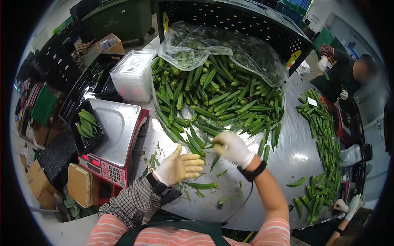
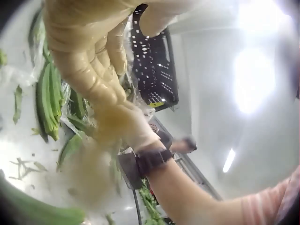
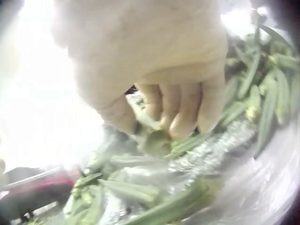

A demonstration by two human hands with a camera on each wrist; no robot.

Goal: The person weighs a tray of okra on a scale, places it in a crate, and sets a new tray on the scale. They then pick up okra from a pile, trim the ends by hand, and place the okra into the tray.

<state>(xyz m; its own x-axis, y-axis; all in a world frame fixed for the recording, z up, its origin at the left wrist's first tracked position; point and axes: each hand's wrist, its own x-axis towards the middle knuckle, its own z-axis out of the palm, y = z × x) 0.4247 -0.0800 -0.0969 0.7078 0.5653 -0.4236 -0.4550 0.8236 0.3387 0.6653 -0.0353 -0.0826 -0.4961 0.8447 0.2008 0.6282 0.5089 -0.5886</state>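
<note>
My gloved left hand [image 1: 180,166] is held palm up over the steel table, fingers extended and nothing resting on the palm. To its right, my gloved right hand [image 1: 236,149] hovers at the near edge of the okra heap [image 1: 221,90], its fingers curled. Up close in the right wrist view, the thumb and fingers of that hand pinch a blurred okra pod [image 3: 157,143], mostly hidden by the hand. Below the left hand lies a loose okra pod [image 1: 201,185] among scraps. Clear plastic [image 1: 184,55] partly covers the heap.
A black tray of okra [image 1: 86,127] sits on the red scale [image 1: 115,135] at left, beside stacked clear containers [image 1: 133,78]. A black perforated crate [image 1: 238,24] stands behind the heap. More okra [image 1: 322,139] lies at right, where other people [image 1: 349,78] work.
</note>
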